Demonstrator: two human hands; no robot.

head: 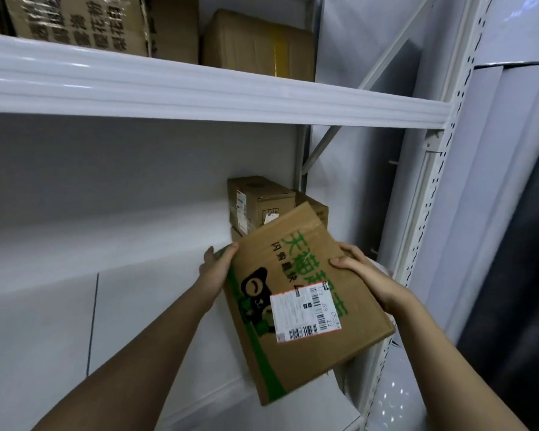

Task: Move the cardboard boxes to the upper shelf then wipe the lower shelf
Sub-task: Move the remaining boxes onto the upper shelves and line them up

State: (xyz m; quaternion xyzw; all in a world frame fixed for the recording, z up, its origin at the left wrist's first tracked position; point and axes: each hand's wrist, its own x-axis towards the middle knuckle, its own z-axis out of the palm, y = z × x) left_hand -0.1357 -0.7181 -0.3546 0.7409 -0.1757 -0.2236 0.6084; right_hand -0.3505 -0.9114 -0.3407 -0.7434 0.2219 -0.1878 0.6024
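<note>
Both hands are on the green-printed box (296,293) right now, one per side, which makes sense since it's too wide to grab one-handed. The left hand (217,269) is flat-ish against the left face with the thumb hooked over the top edge, while the right hand (364,272) wraps the right edge, fingers curled over onto the top face. The box is tilted, far end up, and held in the air in front of the lower shelf (106,262), near its right end, probably angled like that so it clears the lip of the upper shelf (199,88) on the way up (that's my guess anyway). Count-wise: 1 box in hand, and behind it on the lower shelf a small stack at the far right corner, a taped small box (259,203) on top plus what looks like 2 more partly hidden, so I can't swear to the number. Up top I can see 2 boxes, a big printed box (75,20) on the left and a plain box (255,45) to its right. So the wiping part looks a ways off, with that stack not yet cleared.
</note>
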